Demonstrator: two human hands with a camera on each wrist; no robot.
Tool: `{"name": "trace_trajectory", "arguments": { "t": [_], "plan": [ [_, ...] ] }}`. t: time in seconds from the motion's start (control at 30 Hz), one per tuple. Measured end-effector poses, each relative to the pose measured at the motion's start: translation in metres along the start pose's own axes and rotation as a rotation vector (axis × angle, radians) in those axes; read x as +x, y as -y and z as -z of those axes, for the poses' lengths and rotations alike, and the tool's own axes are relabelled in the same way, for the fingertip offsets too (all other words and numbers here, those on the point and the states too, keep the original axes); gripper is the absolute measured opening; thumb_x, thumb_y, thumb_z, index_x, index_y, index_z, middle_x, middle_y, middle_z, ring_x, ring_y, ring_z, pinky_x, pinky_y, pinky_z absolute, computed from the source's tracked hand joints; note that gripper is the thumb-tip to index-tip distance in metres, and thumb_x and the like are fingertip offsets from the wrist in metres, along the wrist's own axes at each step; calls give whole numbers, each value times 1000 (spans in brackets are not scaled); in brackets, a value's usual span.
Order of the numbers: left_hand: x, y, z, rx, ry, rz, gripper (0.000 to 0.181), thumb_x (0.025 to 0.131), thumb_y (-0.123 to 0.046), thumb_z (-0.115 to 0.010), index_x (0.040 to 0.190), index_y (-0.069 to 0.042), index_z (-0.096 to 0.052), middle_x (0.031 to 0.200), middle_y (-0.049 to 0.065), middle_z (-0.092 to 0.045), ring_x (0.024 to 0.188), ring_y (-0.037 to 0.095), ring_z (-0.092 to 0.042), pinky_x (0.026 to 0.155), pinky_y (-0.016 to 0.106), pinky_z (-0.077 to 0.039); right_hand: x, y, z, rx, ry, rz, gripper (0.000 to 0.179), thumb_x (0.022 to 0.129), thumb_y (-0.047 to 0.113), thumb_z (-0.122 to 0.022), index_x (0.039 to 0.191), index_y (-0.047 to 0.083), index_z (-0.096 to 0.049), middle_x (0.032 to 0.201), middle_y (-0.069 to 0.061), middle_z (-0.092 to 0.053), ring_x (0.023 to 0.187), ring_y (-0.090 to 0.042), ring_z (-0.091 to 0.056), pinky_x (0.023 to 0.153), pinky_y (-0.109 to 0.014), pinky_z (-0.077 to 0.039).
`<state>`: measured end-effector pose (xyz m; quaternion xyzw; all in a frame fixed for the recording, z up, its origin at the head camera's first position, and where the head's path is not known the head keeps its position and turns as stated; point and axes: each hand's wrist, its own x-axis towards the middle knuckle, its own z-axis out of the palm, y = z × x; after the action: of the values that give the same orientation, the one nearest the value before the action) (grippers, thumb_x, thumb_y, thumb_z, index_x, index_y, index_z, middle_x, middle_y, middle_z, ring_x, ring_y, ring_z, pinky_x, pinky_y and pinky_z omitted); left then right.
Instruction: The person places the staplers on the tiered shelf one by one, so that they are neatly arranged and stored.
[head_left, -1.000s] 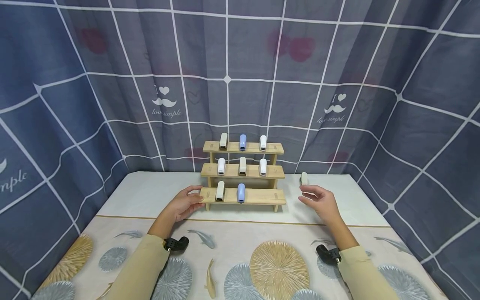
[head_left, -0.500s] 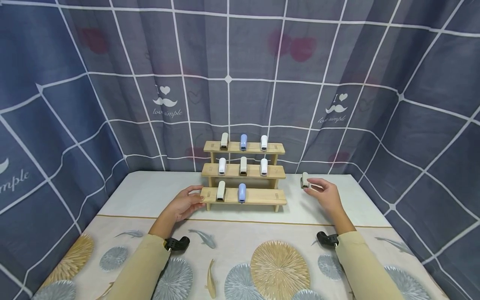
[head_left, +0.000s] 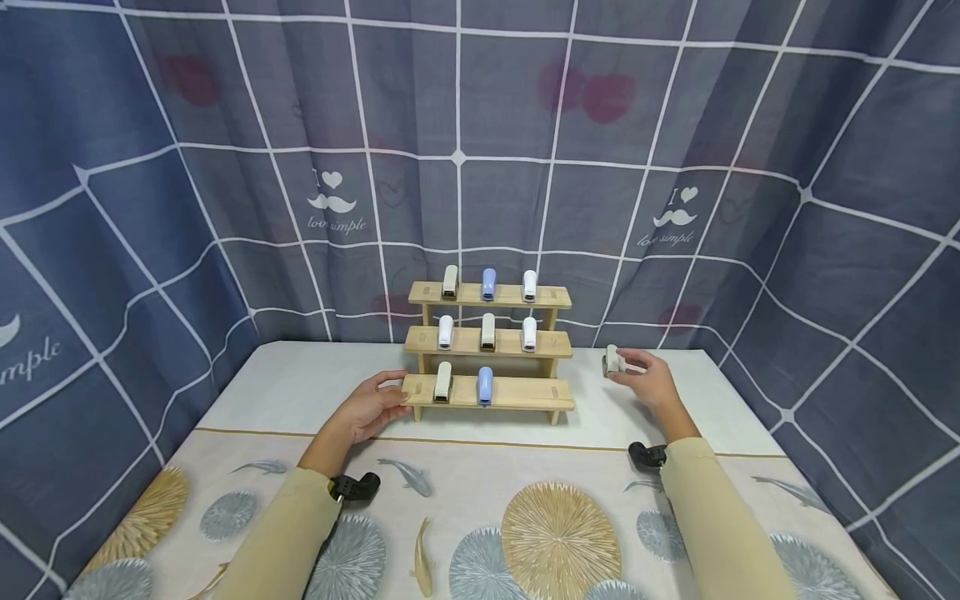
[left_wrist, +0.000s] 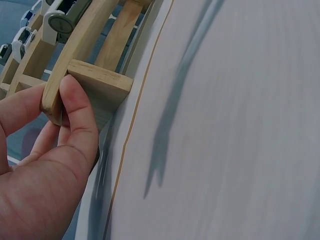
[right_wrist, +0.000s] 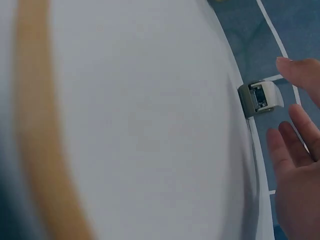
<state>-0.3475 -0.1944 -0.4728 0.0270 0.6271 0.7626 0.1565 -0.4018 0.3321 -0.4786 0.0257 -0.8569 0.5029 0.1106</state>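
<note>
My left hand (head_left: 372,407) pinches the left end of the lowest board of a three-step wooden display stand (head_left: 527,392), with the thumb and fingers on either side of the board in the left wrist view. On that lowest step stand a cream mini stapler (head_left: 442,382) and a blue mini stapler (head_left: 484,386). Right of the stand, a separate cream mini stapler (head_left: 611,360) sits upright on the white table surface. My right hand (head_left: 651,383) is just beside it; in the right wrist view the thumb and fingers are spread either side of the stapler (right_wrist: 261,97), apart from it.
White, blue and cream staplers fill the middle board (head_left: 506,340) and top board (head_left: 470,293), three on each. A patterned cloth (head_left: 390,533) covers the table's front half. A blue checked curtain (head_left: 495,108) surrounds the back and sides.
My right hand has shifted slightly to the right and up, from in front of the loose stapler to its right side. The left hand has kept its hold on the stand.
</note>
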Motion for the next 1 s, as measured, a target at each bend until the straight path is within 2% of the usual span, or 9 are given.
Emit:
{"name": "trace_trajectory", "arguments": {
  "t": [0.33, 0.6, 0.83, 1.0],
  "plan": [
    [1, 0, 1, 1, -2, 3, 69, 97, 10, -55, 158, 2, -24, 106, 9, -65, 86, 13, -68, 76, 20, -61, 16, -2, 3, -81, 92, -79, 77, 87, 13, -82, 154, 7, -44, 160, -24, -38, 145, -47, -39, 117, -57, -42],
    [1, 1, 2, 11, -2, -2, 69, 98, 10, -55, 158, 3, -23, 104, 8, -65, 85, 13, -68, 76, 20, -61, 28, -1, 4, -99, 140, -122, 85, 87, 12, -82, 158, 6, -36, 163, -22, -34, 149, -46, -35, 121, -59, -36],
    [1, 1, 2, 10, 1, -5, 70, 97, 10, -56, 158, 3, -22, 103, 7, -65, 85, 13, -68, 76, 20, -61, 34, 1, 0, -72, 202, -138, 89, 88, 4, -78, 160, 1, -27, 163, -25, -32, 149, -45, -36, 123, -57, -34],
    [1, 1, 2, 10, 11, -16, 71, 97, 10, -55, 159, 4, -20, 103, 7, -65, 86, 13, -68, 77, 20, -61, 32, 2, -3, -26, 206, -153, 88, 88, -2, -76, 160, -1, -26, 162, -28, -33, 148, -46, -36, 123, -55, -34]
  ]
}}
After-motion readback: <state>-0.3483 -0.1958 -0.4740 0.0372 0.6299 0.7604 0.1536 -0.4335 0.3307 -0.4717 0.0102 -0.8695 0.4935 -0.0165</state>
